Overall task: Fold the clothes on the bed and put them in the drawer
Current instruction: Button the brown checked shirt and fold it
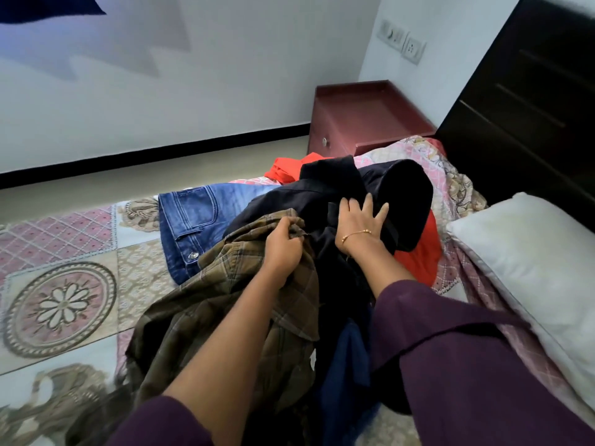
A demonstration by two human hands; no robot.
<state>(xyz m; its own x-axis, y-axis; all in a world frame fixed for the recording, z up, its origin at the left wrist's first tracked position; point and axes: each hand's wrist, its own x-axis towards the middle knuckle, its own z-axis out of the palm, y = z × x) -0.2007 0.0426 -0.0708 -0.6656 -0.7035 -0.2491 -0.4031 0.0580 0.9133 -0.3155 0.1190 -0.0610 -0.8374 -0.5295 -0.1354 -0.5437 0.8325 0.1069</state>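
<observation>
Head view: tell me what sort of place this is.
Most likely a home bedroom. A bed with a patterned quilt carries a pile of clothes, a white pillow lies against a dark headboard, and a maroon bedside cabinet with a drawer knob stands beside it.

We see both our arms reaching forward and down from the bottom edge, each in a dark purple sleeve pushed back from the forearm; our left hand (283,249) is knuckles up, its fingers curled tight and pinching a fold of cloth near the fingertips. Our right hand (359,220) lies palm down, fingers straight and spread, pressing flat; a thin gold bracelet (355,234) circles that wrist, which bends slightly upward.
</observation>
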